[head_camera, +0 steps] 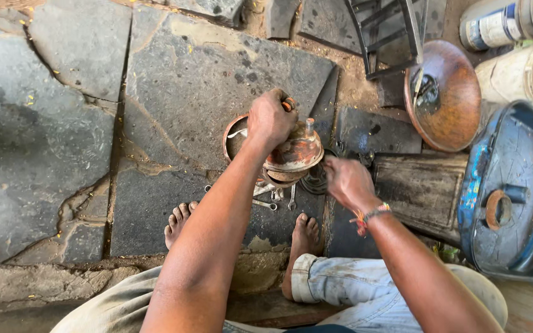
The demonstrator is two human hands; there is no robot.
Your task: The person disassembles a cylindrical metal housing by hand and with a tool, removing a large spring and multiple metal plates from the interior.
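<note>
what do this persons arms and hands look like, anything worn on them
Both arms are bare, with no sleeves or gloves. The left hand wears nothing visible. The right hand has a thread wristband in red, orange and green with loose ends at the wrist.

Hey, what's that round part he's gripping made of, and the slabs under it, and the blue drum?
The round part under the left hand looks like cast metal, probably iron or steel: orange-brown rust, dull finish. The slabs look like dark grey natural stone, matt and cracked. The blue drum seems plastic: moulded rounded ridges, scuffed paint-like stains, though painted metal can't be excluded.
</note>
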